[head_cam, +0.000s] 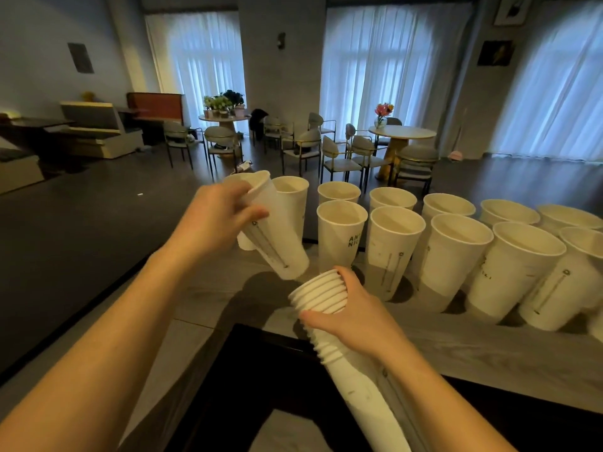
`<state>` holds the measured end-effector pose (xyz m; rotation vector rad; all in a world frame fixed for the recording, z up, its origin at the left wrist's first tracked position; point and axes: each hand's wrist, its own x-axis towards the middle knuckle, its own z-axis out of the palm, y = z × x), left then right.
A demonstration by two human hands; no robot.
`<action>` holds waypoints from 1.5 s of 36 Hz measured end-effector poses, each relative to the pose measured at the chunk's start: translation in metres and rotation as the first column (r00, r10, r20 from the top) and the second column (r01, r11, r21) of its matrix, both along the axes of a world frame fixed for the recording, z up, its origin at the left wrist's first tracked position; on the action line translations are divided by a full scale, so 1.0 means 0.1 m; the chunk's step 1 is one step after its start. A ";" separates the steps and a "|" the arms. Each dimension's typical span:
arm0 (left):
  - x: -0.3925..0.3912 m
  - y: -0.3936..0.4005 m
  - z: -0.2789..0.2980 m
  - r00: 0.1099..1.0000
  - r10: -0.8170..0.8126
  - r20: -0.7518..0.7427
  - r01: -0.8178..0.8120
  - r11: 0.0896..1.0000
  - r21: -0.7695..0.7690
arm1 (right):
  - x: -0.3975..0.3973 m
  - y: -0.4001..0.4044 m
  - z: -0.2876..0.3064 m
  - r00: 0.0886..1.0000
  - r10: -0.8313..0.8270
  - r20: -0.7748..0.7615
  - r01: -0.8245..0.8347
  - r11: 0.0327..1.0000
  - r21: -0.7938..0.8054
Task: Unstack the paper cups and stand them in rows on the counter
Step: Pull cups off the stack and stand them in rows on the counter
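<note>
White paper cup (277,233) tilted in left hand (215,220); ribbed stack (321,296) right.

Curtained windows (378,70), café chairs (339,154)

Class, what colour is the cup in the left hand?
White, with a thin dark line down its side; head view. Cup, left hand.

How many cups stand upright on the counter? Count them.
11: six in the back row, five in the front row. Another may be hidden behind the left hand.
</note>
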<state>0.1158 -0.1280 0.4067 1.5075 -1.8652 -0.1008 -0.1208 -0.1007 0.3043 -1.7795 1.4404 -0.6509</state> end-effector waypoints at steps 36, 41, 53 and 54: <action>-0.28 0.19 -0.32 0.866 -0.429 -0.255 0.499 0.770 0.397 | 0.08 0.04 0.18 0.998 -0.018 0.061 0.017 1.000 0.008; -0.18 0.31 -0.42 0.869 -0.376 -0.320 0.490 0.744 0.454 | 0.31 0.03 0.20 0.999 0.015 0.049 -0.016 1.000 0.011; 0.16 0.37 -0.31 0.915 -0.191 -0.355 0.352 0.809 0.471 | 0.70 -0.05 0.21 0.997 0.082 -0.003 -0.082 0.994 -0.068; 0.19 0.36 -0.31 0.924 -0.162 -0.346 0.320 0.823 0.469 | 0.72 -0.06 0.20 0.997 0.080 -0.012 -0.080 0.994 -0.071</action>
